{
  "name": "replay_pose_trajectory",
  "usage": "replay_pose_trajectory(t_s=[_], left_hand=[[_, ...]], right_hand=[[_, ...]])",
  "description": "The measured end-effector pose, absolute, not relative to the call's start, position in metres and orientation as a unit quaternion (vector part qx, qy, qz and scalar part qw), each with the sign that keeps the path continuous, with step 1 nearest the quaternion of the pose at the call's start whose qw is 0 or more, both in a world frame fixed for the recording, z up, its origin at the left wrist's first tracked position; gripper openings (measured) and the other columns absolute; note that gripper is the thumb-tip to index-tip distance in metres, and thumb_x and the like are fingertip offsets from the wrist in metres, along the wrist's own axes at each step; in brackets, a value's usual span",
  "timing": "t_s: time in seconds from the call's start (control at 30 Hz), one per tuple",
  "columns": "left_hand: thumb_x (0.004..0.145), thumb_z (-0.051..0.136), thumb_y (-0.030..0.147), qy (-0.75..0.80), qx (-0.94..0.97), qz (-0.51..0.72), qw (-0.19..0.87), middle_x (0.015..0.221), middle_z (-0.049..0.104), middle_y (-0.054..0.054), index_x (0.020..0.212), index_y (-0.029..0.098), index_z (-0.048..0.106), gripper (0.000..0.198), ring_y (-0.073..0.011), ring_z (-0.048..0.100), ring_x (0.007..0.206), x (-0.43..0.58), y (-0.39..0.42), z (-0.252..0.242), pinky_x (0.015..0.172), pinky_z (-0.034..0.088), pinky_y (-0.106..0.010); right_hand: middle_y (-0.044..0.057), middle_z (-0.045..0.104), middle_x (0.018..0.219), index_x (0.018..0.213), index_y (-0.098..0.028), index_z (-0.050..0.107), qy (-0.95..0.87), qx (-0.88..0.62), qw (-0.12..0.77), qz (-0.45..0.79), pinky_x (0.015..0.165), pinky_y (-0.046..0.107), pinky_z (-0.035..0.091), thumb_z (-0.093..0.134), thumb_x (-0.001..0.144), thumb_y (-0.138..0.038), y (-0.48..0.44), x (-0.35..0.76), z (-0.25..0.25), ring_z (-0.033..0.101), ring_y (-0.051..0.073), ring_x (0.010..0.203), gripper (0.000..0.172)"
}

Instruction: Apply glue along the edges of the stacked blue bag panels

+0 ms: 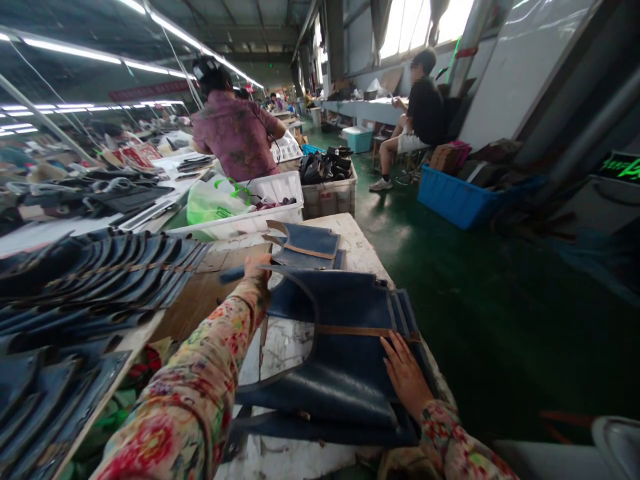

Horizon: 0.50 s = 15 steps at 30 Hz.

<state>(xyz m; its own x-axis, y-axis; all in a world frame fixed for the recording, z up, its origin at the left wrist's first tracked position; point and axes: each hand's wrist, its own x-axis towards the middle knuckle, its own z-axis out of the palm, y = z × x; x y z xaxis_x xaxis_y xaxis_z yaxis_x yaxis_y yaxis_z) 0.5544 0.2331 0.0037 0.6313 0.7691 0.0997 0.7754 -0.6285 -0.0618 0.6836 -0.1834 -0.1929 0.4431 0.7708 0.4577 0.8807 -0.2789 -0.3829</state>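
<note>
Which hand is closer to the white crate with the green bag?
Left. Left hand is in front of the white crate; right hand rests farther back on the blue piece.

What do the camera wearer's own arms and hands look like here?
The left sleeve is long and cream-toned, printed with red, pink, yellow and green florals; the right sleeve looks similarly floral. The left hand and right hand appear ungloved.

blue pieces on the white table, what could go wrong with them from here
The blue pieces overlap unevenly close to the right edge of the white table, so some might slip off. The right hand lies on their right side, so a sideways push could skew them.
</note>
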Motion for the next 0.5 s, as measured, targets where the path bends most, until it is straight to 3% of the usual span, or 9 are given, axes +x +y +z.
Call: replay_pose_trajectory(t_s=[0.1,0.3,0.43,0.5], left_hand=[[0.087,0.045,0.013,-0.445,-0.887,-0.081,0.091,0.102,0.065,-0.012,0.1,0.006,0.06,0.021,-0.0224,0.056,0.097,0.549,0.25,0.074,0.091,0.038,-0.038],[0.092,0.038,0.016,-0.395,-0.871,-0.238,0.168,0.118,0.054,-0.006,0.118,0.006,0.051,0.031,-0.0184,0.048,0.111,0.539,0.238,0.215,0.096,0.036,-0.039],[0.091,0.036,0.029,-0.325,-0.847,-0.369,0.202,0.113,0.052,-0.001,0.114,0.003,0.055,0.04,-0.0263,0.047,0.114,0.516,0.206,0.301,0.091,0.034,-0.044],[0.089,0.026,0.041,-0.261,-0.86,-0.36,0.249,0.109,0.05,0.001,0.115,0.002,0.054,0.055,-0.0292,0.047,0.113,0.503,0.197,0.334,0.084,0.032,-0.044]], right_hand=[[0.011,0.04,0.145,0.137,-0.022,0.047,-0.518,-0.794,0.306,-0.088,0.106,0.049,0.04,0.037,0.093,-0.026,-0.183,0.684,-0.193,0.033,0.027,0.137,0.045],[0.011,0.039,0.145,0.135,-0.021,0.048,-0.518,-0.794,0.31,-0.077,0.108,0.046,0.039,0.036,0.094,-0.026,-0.182,0.684,-0.191,0.03,0.025,0.139,0.043],[0.011,0.04,0.145,0.133,-0.02,0.05,-0.522,-0.794,0.301,-0.082,0.109,0.045,0.038,0.035,0.094,-0.026,-0.182,0.685,-0.191,0.031,0.024,0.138,0.042],[0.012,0.042,0.143,0.131,-0.018,0.052,-0.522,-0.795,0.298,-0.087,0.108,0.045,0.038,0.035,0.094,-0.027,-0.181,0.686,-0.192,0.032,0.024,0.138,0.042]])
